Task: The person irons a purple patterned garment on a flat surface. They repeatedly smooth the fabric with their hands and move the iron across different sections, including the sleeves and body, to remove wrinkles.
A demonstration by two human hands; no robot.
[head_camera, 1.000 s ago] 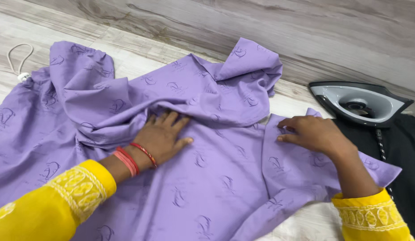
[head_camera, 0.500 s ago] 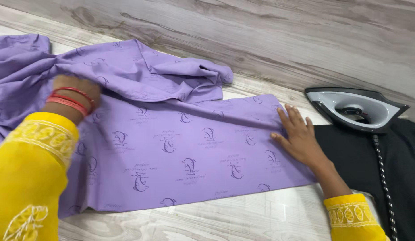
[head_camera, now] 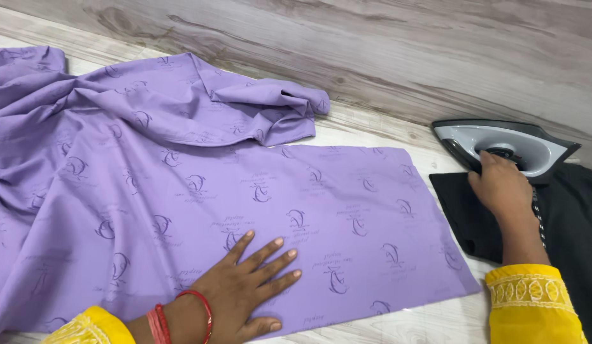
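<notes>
The left hand (head_camera: 242,290) now lies flat and open, fingers spread toward one o'clock, pressing on the near edge of the lilac cloth (head_camera: 245,204); half a second ago it was up at ten o'clock in the bunched folds, so it has come down to pin the smoothed panel in place. The right hand (head_camera: 500,188) has left the cloth's right edge, where it was flattening the hem, and now reaches to the iron (head_camera: 506,145) at three o'clock, its fingers curled against the iron's near side by the handle; whether they have closed around it cannot be told from this angle. Judging by that shift, the spreading looks finished and the pressing is about to start. The cloth is a thin woven cotton, matte, printed with small dark purple motifs, its flat rectangular panel running from the centre to four o'clock, while loose rumpled folds pile up from nine to twelve o'clock. The iron is glossy black with a pale grey wedge-shaped top, standing on a black garment (head_camera: 563,223) with a line of white stitching. Underneath is a pale wood-grain surface (head_camera: 404,57). Yellow embroidered sleeves (head_camera: 531,302) and red bangles (head_camera: 181,315) frame the wrists.
</notes>
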